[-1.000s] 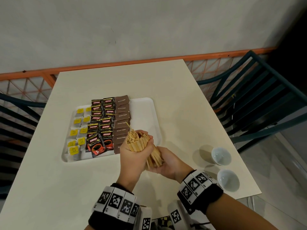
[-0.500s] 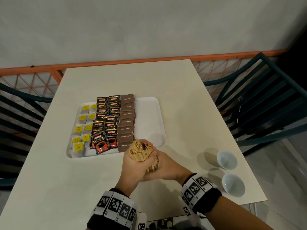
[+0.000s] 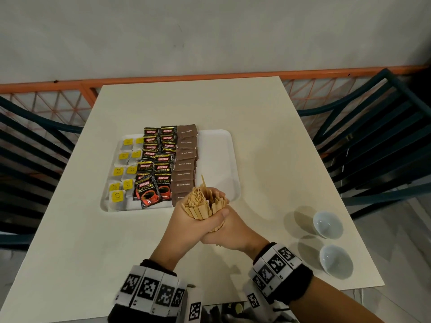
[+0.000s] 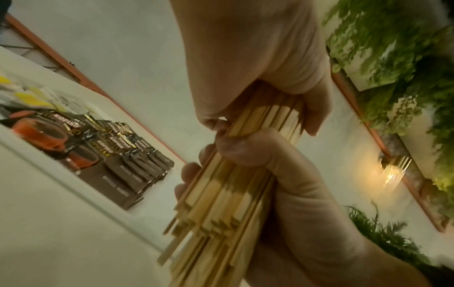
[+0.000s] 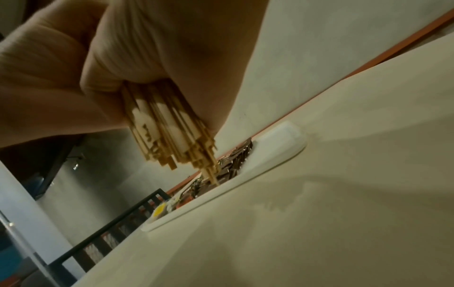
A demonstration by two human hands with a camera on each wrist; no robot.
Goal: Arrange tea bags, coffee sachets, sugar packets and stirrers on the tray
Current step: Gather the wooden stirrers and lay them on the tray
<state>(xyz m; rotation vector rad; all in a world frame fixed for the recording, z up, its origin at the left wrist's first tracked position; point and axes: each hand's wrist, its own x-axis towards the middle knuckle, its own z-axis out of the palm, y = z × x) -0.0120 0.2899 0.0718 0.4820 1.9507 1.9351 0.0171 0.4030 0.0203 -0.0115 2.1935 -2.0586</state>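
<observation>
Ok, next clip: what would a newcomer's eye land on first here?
First, the thick bundle of wooden stirrers, gripped upright by the left hand and right hand just above the tray's near edge. Next, the white tray itself: yellow-tagged tea bags at left, black coffee sachets in the middle, brown sugar packets beside them, its right strip bare. Two small white bowls sit near the table's right edge.

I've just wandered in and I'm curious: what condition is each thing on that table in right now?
Stirrers: bunched upright, gripped by both hands, not yet on the tray.
Left hand: wrapped round the bundle.
Right hand: gripping the bundle lower down.
Tray: right part bare.
Tea bags: laid in columns at the tray's left.
Coffee sachets: overlapping, in the middle.
Sugar packets: one overlapping column.
Two bowls: upright, empty.
</observation>
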